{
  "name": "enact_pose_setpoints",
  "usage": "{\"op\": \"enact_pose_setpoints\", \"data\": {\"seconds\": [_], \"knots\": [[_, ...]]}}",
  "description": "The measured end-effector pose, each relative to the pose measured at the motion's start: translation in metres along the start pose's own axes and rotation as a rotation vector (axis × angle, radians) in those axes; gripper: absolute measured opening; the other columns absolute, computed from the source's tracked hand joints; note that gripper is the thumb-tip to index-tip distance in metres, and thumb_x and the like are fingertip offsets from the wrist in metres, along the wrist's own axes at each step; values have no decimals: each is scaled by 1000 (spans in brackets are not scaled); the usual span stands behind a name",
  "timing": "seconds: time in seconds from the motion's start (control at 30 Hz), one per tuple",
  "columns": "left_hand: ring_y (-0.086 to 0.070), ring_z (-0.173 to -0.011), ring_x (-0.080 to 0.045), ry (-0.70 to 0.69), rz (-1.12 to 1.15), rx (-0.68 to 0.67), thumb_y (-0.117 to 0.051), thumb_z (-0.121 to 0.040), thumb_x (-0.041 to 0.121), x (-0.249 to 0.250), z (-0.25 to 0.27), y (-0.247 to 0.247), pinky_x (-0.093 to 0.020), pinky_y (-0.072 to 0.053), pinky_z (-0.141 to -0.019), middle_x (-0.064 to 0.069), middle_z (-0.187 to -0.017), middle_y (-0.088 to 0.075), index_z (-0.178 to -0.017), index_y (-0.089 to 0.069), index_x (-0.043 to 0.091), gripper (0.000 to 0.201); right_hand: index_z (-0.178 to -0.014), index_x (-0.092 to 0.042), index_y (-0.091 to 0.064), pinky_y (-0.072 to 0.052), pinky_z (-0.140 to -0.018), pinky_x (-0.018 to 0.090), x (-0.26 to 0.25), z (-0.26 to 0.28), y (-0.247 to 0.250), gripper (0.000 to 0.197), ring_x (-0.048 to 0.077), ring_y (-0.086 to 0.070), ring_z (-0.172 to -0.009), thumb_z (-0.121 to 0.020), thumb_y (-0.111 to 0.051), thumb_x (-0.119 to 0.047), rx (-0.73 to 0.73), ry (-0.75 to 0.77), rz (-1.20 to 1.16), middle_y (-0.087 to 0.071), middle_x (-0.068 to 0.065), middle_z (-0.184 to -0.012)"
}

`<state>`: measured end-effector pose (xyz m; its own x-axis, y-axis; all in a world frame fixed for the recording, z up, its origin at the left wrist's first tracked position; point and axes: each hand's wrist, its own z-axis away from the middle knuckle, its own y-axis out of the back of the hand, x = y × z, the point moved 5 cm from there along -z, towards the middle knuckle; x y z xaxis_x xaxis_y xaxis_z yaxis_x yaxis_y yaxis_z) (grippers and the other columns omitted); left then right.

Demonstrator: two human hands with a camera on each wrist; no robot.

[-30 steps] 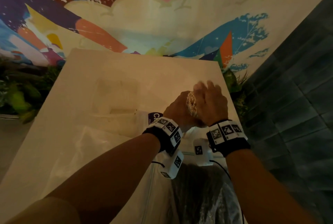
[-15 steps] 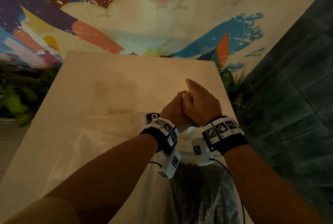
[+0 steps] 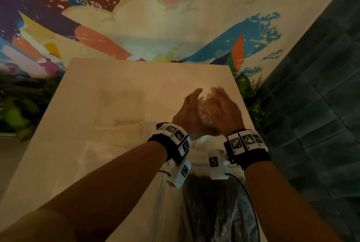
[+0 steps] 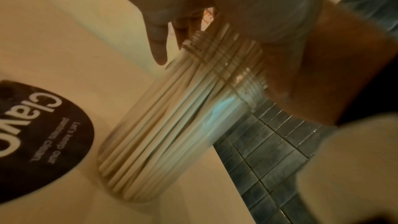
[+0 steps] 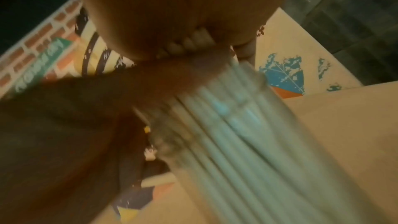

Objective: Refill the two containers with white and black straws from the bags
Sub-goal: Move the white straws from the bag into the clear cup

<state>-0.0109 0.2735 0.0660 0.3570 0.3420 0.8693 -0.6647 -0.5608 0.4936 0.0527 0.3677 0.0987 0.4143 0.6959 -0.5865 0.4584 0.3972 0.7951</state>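
A clear glass jar (image 4: 155,146) packed with white straws (image 3: 205,114) stands on the pale table (image 3: 116,78) near its right edge. My left hand (image 3: 190,111) and right hand (image 3: 224,109) flank the straw tops, palms facing each other and fingers straight. In the left wrist view the left fingers (image 4: 158,43) point down beside the jar mouth without touching it. The right palm (image 5: 172,14) presses on the straw ends (image 5: 189,42). A bag of black straws (image 3: 212,212) lies under my forearms.
A white bag with a dark round label (image 4: 43,134) lies just left of the jar. A crumpled clear bag (image 3: 78,156) lies left of my arms, and a faint clear box shape (image 3: 118,107) sits mid-table. The table's right edge drops to a dark tiled floor (image 3: 311,124).
Half a second ago both hands were pressed together over the straw tops. Now they have parted and the straw ends show between the palms.
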Motion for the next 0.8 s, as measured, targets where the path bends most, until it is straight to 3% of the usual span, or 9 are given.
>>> {"op": "enact_pose_setpoints", "data": {"seconds": [0.07,0.13,0.2,0.33,0.43,0.53,0.6,0.7,0.8], "knots": [[-41,-130,-16,-65,18,-15,-82,-37,54,4,-2,-5,-44,-42,-104,2,-147,-30,-138,-12,38,125,-138,-16,-48,-28,-110,28,5,2,-9,57,20,-41,-134,-94,-29,-46,-67,8,43,-44,5,-147],[-45,-127,-16,-101,4,-17,-79,-44,54,7,-3,-8,-42,-42,-104,0,-143,-38,-139,-19,28,116,-138,-16,-49,-35,-104,31,3,-2,-10,54,24,-49,-125,-97,-27,-44,-76,17,94,-51,6,-140],[-48,-123,-16,-106,5,-13,-82,-56,40,10,-4,-7,-38,-42,-104,-2,-139,-44,-138,-24,20,102,-139,-16,-46,-35,-104,33,3,-6,-9,47,24,-47,-127,-102,-31,-39,-84,4,109,-49,6,-141],[-54,-115,-16,-94,25,18,-79,-67,24,7,-3,-5,-19,-42,-91,-5,-133,-50,-139,-20,19,93,-143,-15,-39,-34,-108,39,1,-7,-14,52,27,-42,-131,-100,-32,-44,-98,50,135,-41,7,-147],[-48,-108,-7,-98,73,-17,-80,-67,10,12,1,-5,0,-35,-82,-2,-129,-49,-140,-13,18,99,-144,-17,-36,-31,-109,49,-2,-8,-13,68,30,-30,-138,-90,-19,-55,-112,43,251,-31,9,-153],[-45,-117,-7,-72,33,-2,-74,-75,14,12,4,-3,-19,-33,-100,7,-131,-45,-137,-6,32,94,-145,-18,-31,-27,-110,53,-7,-1,-13,76,29,-18,-143,-86,-7,-60,-106,110,352,-22,7,-157],[-46,-123,-13,-87,-101,1,-73,-75,26,5,4,-6,-33,-28,-111,-1,-139,-44,-141,8,21,105,-146,-17,-31,-27,-111,50,-10,6,-15,76,29,-19,-143,-86,-5,-56,-131,157,362,-25,7,-156],[-48,-121,-12,-56,-112,-8,-78,-70,30,3,4,-8,-23,-23,-109,0,-141,-43,-144,10,9,116,-148,-19,-26,-17,-115,51,-10,4,-14,67,29,-12,-145,-92,-11,-52,-169,116,430,-16,6,-159],[-42,-130,-24,-175,-141,16,-69,-81,19,19,12,-5,-45,-18,-116,-12,-144,-38,-132,-3,32,84,-147,-20,-30,-20,-115,52,-16,6,-14,61,29,-15,-145,-95,-19,-50,-157,163,454,-20,7,-158]]}}
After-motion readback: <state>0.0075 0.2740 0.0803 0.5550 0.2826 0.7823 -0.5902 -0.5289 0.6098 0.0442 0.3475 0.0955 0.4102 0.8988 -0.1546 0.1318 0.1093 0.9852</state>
